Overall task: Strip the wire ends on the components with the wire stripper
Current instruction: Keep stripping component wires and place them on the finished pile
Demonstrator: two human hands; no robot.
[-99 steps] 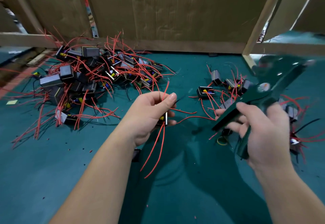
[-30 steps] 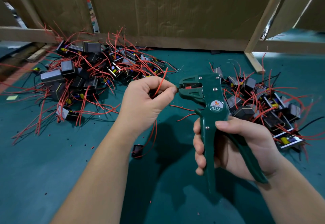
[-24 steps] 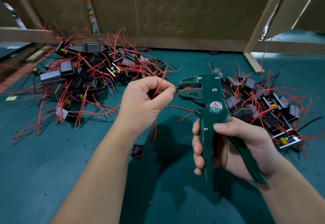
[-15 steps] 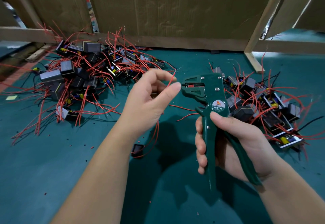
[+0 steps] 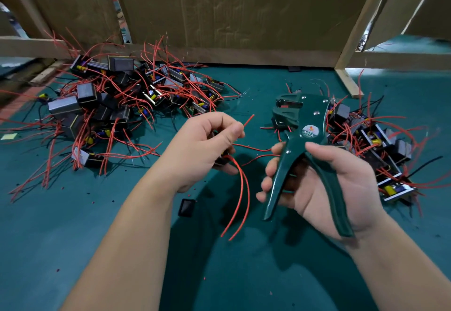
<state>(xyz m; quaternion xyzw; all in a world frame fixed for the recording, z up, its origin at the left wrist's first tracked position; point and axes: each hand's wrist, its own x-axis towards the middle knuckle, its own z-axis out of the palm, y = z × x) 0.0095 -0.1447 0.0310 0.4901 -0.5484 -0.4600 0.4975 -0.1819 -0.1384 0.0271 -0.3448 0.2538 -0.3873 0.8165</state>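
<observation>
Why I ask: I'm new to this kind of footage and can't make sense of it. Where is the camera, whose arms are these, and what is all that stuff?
There is no machine here. A person works with bare hands, and the single camera sits on their head, looking forward and down, so both arms reach in from the bottom edge. The left hand pinches a red wire between thumb and forefinger. The right hand grips a dark green wire stripper, its head pointing up. The wire's tip is not in the tool: a gap lies between them. On the green mat lie two heaps of small boxy parts with red wires, a big heap on the left and a smaller heap on the right. A cardboard wall closes off the back.
</observation>
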